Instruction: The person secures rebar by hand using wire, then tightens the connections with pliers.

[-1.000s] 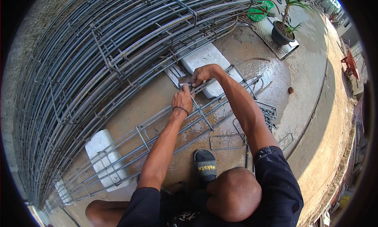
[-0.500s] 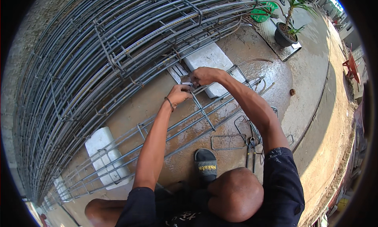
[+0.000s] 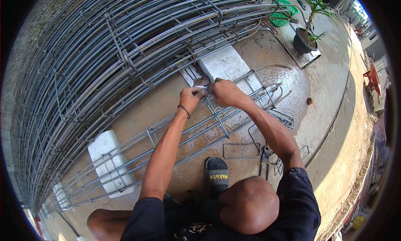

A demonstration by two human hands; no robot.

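Note:
A long rebar cage [image 3: 217, 120] of thin steel bars and square stirrups runs diagonally across the floor before me. My left hand [image 3: 191, 100], with a dark band on its wrist, has thumb and fingers pinched at the top corner of a stirrup, by the cage's far bar. Just right of it, my right hand [image 3: 227, 92] is curled into a fist at the same joint. What its fingers hold is hidden. Close to the fingertips, beyond the cage, lies a small slatted piece [image 3: 192, 75].
Stacked rebar cages [image 3: 125, 44] fill the far left. White blocks [image 3: 223, 61] [image 3: 109, 162] lie under the cage. Nippers [image 3: 264, 161] and loose stirrups [image 3: 242, 150] lie on the wet floor near my sandal [image 3: 217, 172]. A potted plant [image 3: 304, 41] and green basket [image 3: 282, 17] stand far right.
My right hand has dropped a little nearer and right, its wrist turned and its elbow lower. My left hand stays at the joint. The view has shifted slightly.

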